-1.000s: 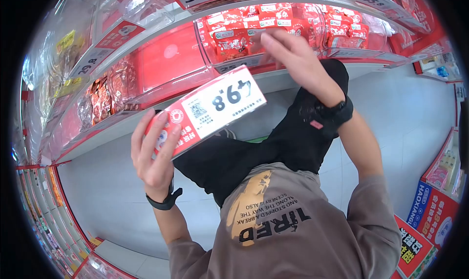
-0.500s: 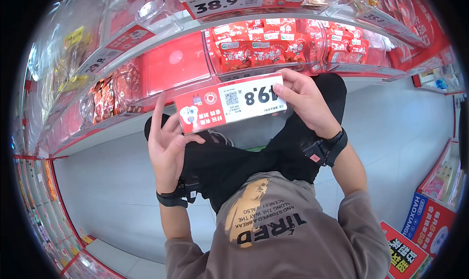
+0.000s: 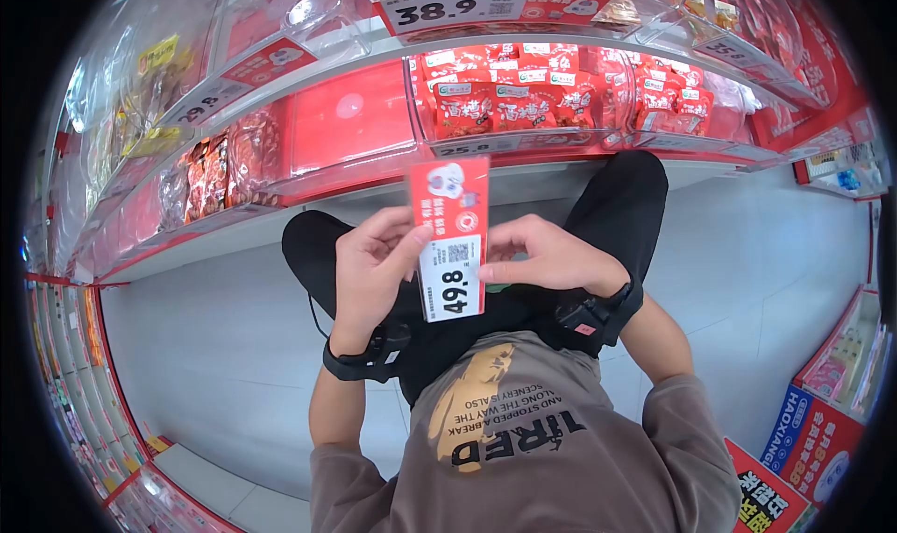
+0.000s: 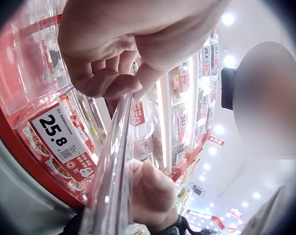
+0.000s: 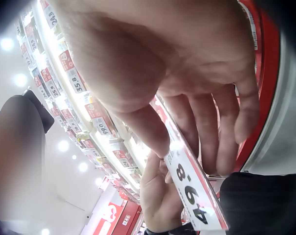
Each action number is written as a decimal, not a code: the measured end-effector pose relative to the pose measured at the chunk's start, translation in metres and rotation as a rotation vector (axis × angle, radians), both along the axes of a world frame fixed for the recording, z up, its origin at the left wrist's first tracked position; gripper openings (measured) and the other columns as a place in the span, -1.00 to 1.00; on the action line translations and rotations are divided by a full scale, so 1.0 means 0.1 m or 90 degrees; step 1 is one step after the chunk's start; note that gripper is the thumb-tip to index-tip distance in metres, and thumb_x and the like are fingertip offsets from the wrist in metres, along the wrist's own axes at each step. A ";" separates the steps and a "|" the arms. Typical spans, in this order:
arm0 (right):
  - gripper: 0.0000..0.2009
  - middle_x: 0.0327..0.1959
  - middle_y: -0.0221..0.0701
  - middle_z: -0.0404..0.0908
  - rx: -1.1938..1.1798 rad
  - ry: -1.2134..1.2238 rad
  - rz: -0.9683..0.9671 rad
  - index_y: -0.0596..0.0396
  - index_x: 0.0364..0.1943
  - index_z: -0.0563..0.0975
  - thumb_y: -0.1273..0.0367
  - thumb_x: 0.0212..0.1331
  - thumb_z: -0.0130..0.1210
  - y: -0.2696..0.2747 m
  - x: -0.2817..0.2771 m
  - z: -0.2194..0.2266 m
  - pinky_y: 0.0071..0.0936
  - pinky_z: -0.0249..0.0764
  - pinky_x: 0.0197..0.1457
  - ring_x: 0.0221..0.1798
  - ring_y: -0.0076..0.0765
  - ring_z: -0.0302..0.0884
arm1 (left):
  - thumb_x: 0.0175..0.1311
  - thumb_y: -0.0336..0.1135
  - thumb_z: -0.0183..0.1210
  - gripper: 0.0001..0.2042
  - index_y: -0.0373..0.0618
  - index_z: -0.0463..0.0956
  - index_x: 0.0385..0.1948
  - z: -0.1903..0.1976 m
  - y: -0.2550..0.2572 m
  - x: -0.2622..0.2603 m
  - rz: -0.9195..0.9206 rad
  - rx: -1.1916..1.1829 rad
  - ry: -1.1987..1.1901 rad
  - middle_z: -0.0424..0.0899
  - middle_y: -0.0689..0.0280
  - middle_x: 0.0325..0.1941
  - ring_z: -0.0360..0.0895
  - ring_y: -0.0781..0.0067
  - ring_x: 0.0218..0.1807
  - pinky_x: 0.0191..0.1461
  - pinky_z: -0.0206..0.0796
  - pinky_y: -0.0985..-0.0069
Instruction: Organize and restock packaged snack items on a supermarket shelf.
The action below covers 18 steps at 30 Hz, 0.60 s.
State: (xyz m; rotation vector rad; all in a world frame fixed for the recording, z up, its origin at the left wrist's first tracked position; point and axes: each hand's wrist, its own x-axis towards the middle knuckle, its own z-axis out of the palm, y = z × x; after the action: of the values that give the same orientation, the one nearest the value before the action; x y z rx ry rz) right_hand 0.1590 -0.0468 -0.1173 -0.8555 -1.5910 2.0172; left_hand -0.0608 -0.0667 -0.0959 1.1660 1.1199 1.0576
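Over the lap in the head view, a price tag (image 3: 457,206) in a clear plastic sleeve stands lengthwise between both hands, red end towards the shelf and "49.8" end towards the body. My left hand (image 3: 374,267) pinches one long edge, thumb on the printed face. From the opposite long edge my right hand (image 3: 561,257) pinches it between thumb and fingers. The left wrist view shows the clear sleeve (image 4: 111,181) nearly edge-on, its top between thumb and fingers. In the right wrist view the printed face (image 5: 189,191) shows beneath the right thumb (image 5: 155,134).
Ahead is a shelf with red snack bags (image 3: 523,103), a bare red bin (image 3: 350,122) to their left and a "25.8" tag (image 3: 467,147) on its front lip. Above juts a "38.9" tag (image 3: 439,10). The bent knees (image 3: 635,183) flank the hands.
The right hand came back from the shelf bags to the tag's white end, then moved to its long edge. The tag turned from crosswise to lengthwise, and the left hand shifted along it.
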 end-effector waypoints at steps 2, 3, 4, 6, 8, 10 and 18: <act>-0.72 -0.25 -0.36 0.62 -0.045 0.069 -0.098 0.25 -0.11 0.52 0.35 0.16 0.17 0.00 0.00 0.04 -0.54 0.50 -0.11 -0.23 -0.57 0.55 | 0.22 -0.43 0.17 -0.79 -0.32 0.53 -0.16 -0.03 -0.03 0.04 -0.052 -0.026 0.014 0.65 0.34 -0.41 0.36 0.81 -0.54 -0.55 0.13 0.78; -0.75 -0.29 -0.38 0.63 -0.043 0.044 -0.135 0.24 -0.13 0.53 0.37 0.17 0.16 0.00 0.01 0.06 -0.61 0.49 -0.24 -0.30 -0.62 0.55 | 0.21 -0.42 0.17 -0.79 -0.32 0.53 -0.16 -0.03 -0.05 0.07 -0.074 -0.044 0.000 0.64 0.34 -0.42 0.36 0.81 -0.55 -0.55 0.13 0.78; -0.76 -0.30 -0.39 0.63 -0.047 0.049 -0.142 0.23 -0.14 0.53 0.38 0.16 0.16 0.02 0.04 0.09 -0.63 0.47 -0.31 -0.35 -0.64 0.54 | 0.21 -0.42 0.18 -0.79 -0.31 0.54 -0.16 -0.02 -0.05 0.07 -0.091 -0.069 -0.028 0.63 0.34 -0.44 0.38 0.80 -0.52 -0.52 0.16 0.78; -0.78 -0.34 -0.40 0.63 -0.047 0.095 -0.198 0.23 -0.17 0.54 0.39 0.15 0.17 0.01 0.06 0.06 -0.70 0.38 -0.45 -0.48 -0.70 0.48 | 0.32 -0.29 0.07 -0.73 -0.32 0.50 -0.10 -0.07 -0.07 0.08 -0.155 -0.041 -0.041 0.61 0.35 -0.35 0.42 0.75 -0.37 -0.34 0.27 0.71; -0.80 -0.35 -0.40 0.63 -0.048 0.132 -0.266 0.22 -0.20 0.55 0.39 0.14 0.17 0.03 0.09 0.04 -0.70 0.37 -0.45 -0.49 -0.69 0.47 | 0.42 -0.16 -0.10 -0.63 -0.33 0.43 -0.01 -0.07 -0.08 -0.01 -0.258 -0.133 -0.011 0.58 0.33 -0.25 0.43 0.70 -0.25 -0.16 0.31 0.66; -0.81 -0.37 -0.40 0.63 -0.037 0.128 -0.295 0.22 -0.22 0.55 0.40 0.14 0.17 0.05 0.10 0.02 -0.70 0.36 -0.45 -0.49 -0.68 0.47 | 0.43 -0.16 -0.13 -0.63 -0.32 0.43 -0.03 -0.17 -0.12 0.02 -0.205 -0.095 -0.035 0.56 0.37 -0.31 0.41 0.73 -0.27 -0.17 0.29 0.68; -0.83 -0.44 -0.44 0.59 -0.045 0.165 -0.296 0.20 -0.30 0.54 0.35 0.22 0.07 0.15 0.13 0.03 -0.70 0.27 -0.47 -0.49 -0.62 0.52 | 0.42 -0.19 -0.13 -0.62 -0.39 0.44 -0.03 -0.01 -0.02 -0.39 -0.146 -0.159 -0.029 0.61 0.33 -0.29 0.49 0.73 -0.29 -0.16 0.34 0.70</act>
State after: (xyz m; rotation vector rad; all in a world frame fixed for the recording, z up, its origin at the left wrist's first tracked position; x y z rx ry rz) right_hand 0.1718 -0.0316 -0.1140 -0.8550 -1.0685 1.7694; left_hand -0.0997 -0.0692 -0.0966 1.0370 1.0230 0.7407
